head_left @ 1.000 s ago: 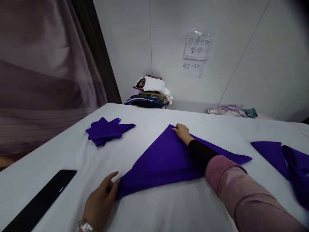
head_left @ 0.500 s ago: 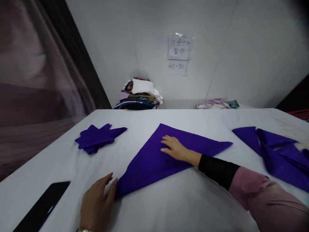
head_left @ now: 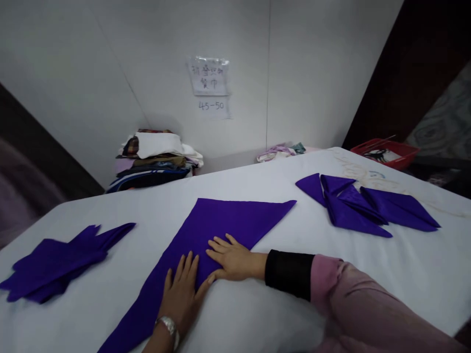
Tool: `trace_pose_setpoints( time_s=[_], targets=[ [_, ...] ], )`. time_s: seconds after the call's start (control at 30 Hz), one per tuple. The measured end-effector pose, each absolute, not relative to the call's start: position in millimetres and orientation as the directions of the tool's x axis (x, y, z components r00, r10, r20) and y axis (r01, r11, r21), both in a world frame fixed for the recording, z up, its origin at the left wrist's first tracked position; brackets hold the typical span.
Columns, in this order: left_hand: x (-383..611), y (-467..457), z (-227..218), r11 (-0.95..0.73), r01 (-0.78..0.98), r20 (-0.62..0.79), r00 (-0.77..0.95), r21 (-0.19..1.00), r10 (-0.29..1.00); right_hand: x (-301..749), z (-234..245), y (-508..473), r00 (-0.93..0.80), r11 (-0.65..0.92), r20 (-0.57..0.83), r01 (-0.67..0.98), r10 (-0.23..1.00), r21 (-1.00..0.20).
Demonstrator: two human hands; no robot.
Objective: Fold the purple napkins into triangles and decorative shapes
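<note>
A purple cloth napkin (head_left: pixel 221 220), folded into a triangle, lies flat on the white table (head_left: pixel 368 264). My left hand (head_left: pixel 182 294) rests palm down on the napkin's near part, fingers stretched out and apart. My right hand (head_left: pixel 230 257) lies flat just beside it on the same cloth, fingers spread and pointing left. Neither hand holds anything. A watch shows on my left wrist.
A stack of folded purple napkins (head_left: pixel 55 260) lies at the left. More purple napkins (head_left: pixel 360 203) lie spread at the right. Piled mixed cloths (head_left: pixel 154 157) and a small cloth heap (head_left: pixel 279 151) sit by the wall. A red basket (head_left: pixel 382 151) stands at far right.
My right hand slid back from the napkin's far corner to its near part. My left hand moved from the napkin's left tip onto the cloth. The view swung right.
</note>
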State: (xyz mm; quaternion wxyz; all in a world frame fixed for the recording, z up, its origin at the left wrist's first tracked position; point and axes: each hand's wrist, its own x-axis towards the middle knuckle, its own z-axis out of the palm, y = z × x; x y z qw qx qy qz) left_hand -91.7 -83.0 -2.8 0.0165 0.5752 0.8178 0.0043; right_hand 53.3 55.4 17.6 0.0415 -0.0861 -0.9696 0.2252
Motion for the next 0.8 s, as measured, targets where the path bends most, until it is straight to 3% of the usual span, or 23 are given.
trace_pose_setpoints(
  time_s=[0.2,0.53,0.8],
  targets=[
    [-89.0,-83.2,1.7,0.375,0.926,-0.080,-0.377,-0.034,0.923,84.3,18.0,87.9,-0.959,0.865,0.031,0.238,0.280,-0.441],
    [-93.8,-84.3,-3.5,0.380,0.924,-0.098,-0.382,-0.047,0.919,158.9,18.1,200.0,-0.900,0.851,-0.056,0.427,0.431,-0.305],
    [-93.4,-84.5,-5.6,0.369,0.930,-0.049,-0.368,-0.005,0.928,199.4,12.1,284.9,-0.628,0.595,0.054,0.702,0.776,-0.390]
  ],
)
